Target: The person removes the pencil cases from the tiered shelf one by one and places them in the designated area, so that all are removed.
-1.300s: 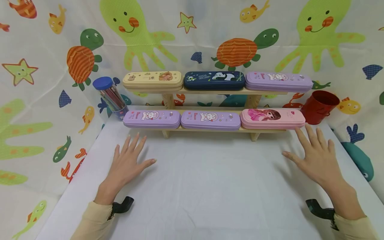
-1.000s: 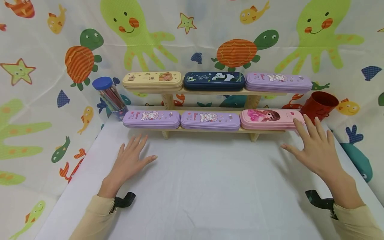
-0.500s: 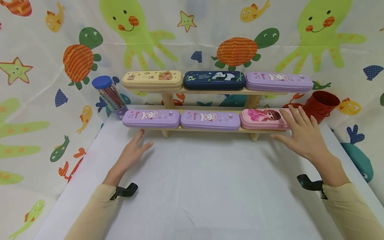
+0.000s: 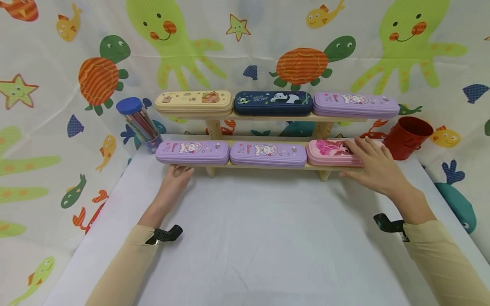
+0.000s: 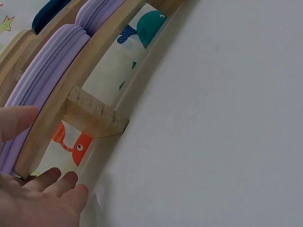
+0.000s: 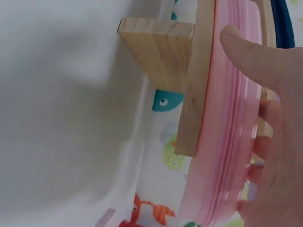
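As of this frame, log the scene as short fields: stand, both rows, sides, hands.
stand: two-tier wooden shelf
upper row, left to right: cream case, dark blue case, upper purple case
lower row: left purple case, middle purple case, pink case
left side: blue-lidded tube
right side: red cup
left hand: at left purple case, fingers partly hidden beneath; contact unclear
right hand: over pink case's right part, fingers across its lid; grip unclear

We see a blue-lidded pen tub [image 4: 141, 124] upper left, red bucket [image 4: 406, 139] upper right, sea-creature cloth [image 4: 245, 55] across the top, white tabletop [image 4: 260, 238] lower centre.
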The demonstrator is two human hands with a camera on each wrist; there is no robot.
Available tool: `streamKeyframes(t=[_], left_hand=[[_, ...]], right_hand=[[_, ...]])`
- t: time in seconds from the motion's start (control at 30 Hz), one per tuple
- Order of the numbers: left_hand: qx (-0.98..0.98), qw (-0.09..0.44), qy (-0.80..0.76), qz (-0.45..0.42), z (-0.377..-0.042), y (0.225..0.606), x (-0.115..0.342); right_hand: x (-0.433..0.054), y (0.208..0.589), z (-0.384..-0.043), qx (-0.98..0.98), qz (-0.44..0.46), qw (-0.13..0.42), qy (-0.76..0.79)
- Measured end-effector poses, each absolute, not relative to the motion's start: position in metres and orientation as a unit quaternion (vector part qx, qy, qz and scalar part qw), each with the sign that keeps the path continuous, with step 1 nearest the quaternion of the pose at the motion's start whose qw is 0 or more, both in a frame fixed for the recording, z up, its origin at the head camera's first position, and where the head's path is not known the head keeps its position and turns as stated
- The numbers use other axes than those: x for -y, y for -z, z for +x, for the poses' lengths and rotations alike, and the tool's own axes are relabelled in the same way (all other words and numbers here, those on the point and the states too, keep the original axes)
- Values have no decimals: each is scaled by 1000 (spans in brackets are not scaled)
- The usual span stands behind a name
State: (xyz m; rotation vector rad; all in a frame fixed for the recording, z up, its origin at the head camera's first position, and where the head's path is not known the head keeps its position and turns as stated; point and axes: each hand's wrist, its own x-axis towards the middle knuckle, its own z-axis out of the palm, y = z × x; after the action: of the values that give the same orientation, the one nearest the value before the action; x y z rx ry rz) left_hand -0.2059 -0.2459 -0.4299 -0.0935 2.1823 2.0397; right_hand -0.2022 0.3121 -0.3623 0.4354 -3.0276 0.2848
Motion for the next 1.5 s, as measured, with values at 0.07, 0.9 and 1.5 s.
streamKeyframes(t=[0.07, 0.9, 1.5], left_hand=[[-700, 73, -710, -33, -209, 430, 245], [-471, 52, -880, -45, -226, 428, 234], [-442, 48, -893, -76, -230, 427, 233]], right_hand=[[-312, 363, -204, 984, 146, 27, -96], [-307, 347, -218, 978, 186, 20, -90], [-350, 335, -177, 983, 131, 26, -128]])
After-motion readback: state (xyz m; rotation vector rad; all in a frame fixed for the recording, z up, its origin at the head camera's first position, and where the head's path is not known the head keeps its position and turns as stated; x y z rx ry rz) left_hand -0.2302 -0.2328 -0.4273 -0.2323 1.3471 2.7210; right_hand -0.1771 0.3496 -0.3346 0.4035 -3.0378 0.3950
